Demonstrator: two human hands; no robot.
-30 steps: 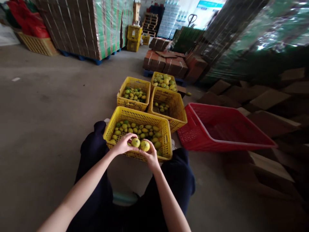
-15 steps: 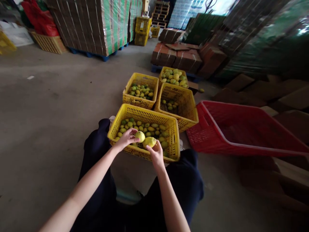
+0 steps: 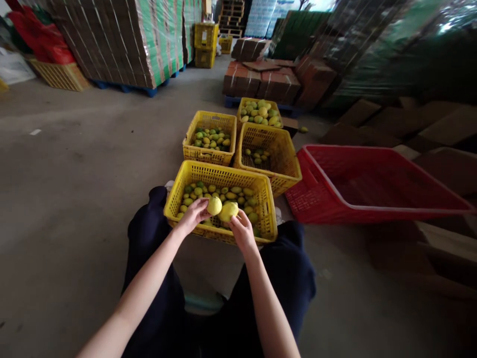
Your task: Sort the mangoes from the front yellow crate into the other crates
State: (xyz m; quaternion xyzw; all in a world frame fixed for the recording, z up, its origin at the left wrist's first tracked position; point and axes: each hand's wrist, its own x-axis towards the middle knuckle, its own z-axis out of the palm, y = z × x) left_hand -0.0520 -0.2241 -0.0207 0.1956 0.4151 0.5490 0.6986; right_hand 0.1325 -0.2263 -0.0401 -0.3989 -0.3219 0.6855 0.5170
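My left hand (image 3: 194,215) is closed on a round yellow lemon (image 3: 214,206), thumb and fingers at its left side. Just to the right, my right hand (image 3: 243,227) grips a larger yellow lemon (image 3: 228,212) from its right. The two fruits are side by side, nearly touching, above the near yellow crate (image 3: 269,211) between my knees. Many yellow and green lemons (image 3: 236,190) lie in that crate, some hidden behind my hands.
Beyond stand a left yellow crate (image 3: 209,156) of lemons, a sparsely filled yellow crate (image 3: 285,179) and a fuller one (image 3: 243,102) farther back. A big red basket (image 3: 313,209) is at the right, beside flattened cardboard (image 3: 447,169). Wrapped pallet stacks (image 3: 112,44) stand behind.
The lemon in my right hand has been turned and shows another side. Both hands stay over the near crate. The view has shifted slightly to the right.
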